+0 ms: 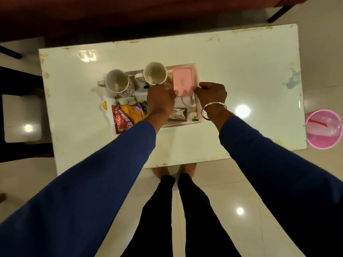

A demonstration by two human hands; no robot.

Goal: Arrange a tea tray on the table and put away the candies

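A white tray [197, 75] with a flower print lies on the white table [241, 71]. On it stand two empty floral mugs [118, 82] [155, 73], a pink lidded box [182, 80], a red and yellow snack packet [128, 115] and a small brown box [178, 115]. My left hand [160, 99] and my right hand [211, 93] grip the near corners of the pink box from both sides. Below the pink box a clear container shows partly. Candies cannot be made out.
A pink bin [323, 128] with a plastic liner stands on the floor to the right of the table. Dark chairs [20, 115] sit at the left and a dark red sofa [130, 15] behind. My legs stand at the near table edge.
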